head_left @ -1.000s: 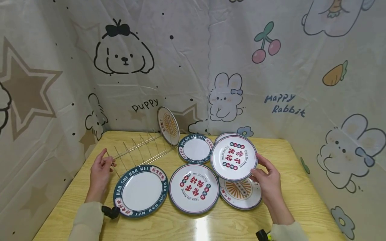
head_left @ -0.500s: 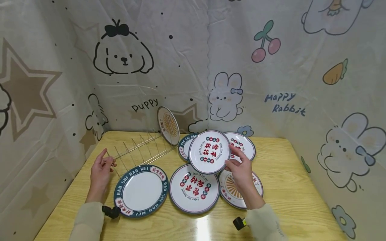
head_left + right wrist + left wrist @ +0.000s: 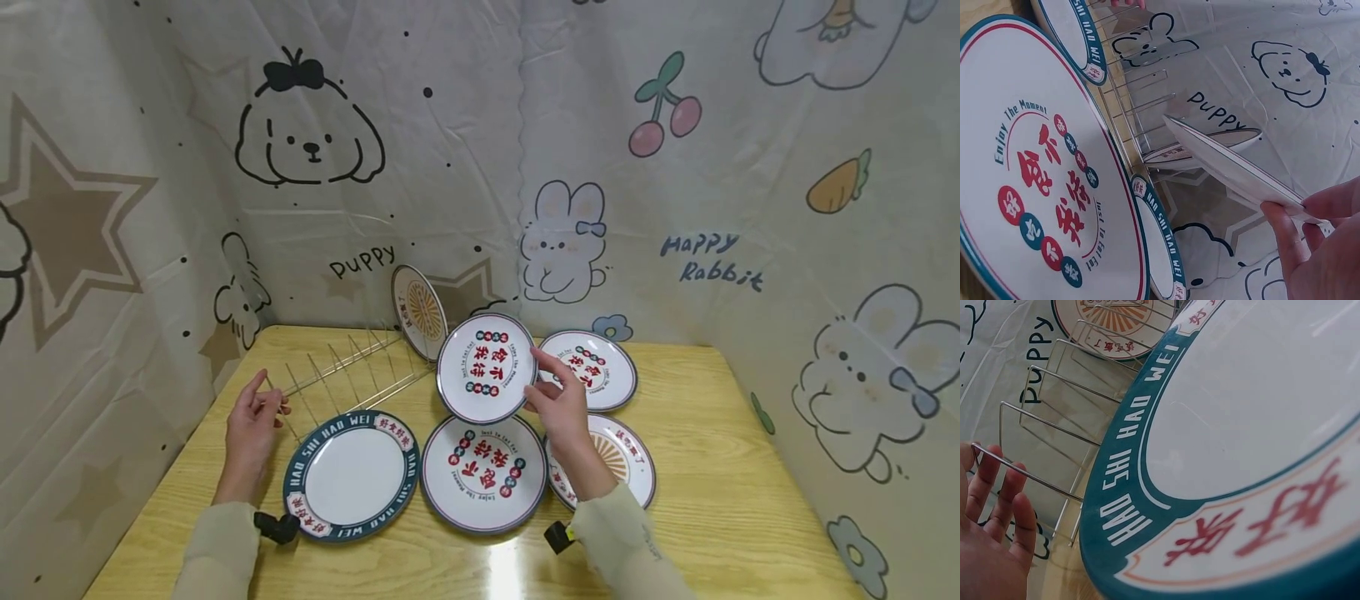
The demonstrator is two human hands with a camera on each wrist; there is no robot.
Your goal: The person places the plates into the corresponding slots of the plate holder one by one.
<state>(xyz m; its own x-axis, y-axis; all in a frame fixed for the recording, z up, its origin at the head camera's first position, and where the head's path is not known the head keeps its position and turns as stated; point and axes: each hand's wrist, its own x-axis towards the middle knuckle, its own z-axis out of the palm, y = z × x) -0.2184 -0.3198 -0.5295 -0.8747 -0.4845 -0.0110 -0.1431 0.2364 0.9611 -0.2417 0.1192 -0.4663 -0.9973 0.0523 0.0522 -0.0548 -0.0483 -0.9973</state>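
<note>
My right hand (image 3: 562,412) pinches the right edge of a white plate (image 3: 486,368) with red lettering, tilted and raised above the table. In the right wrist view this plate (image 3: 1229,165) shows nearly edge-on. The fingers of my left hand (image 3: 253,425) hold the near left end of a wire plate rack (image 3: 1075,384). At the rack's far end a sunburst plate (image 3: 418,312) stands on edge, just left of the raised plate. A small green-rimmed plate (image 3: 1160,240) is hidden behind the raised plate in the head view.
On the wooden table (image 3: 720,500) lie a large green-rimmed plate (image 3: 354,475), a red-lettered plate (image 3: 483,483), a sunburst plate (image 3: 626,458) partly behind my right wrist, and another red-lettered plate (image 3: 603,367). A printed curtain (image 3: 450,208) surrounds the table.
My right hand has carried the white plate leftward, from over the right-hand plates to beside the rack's far end. My left hand and the rack have stayed put.
</note>
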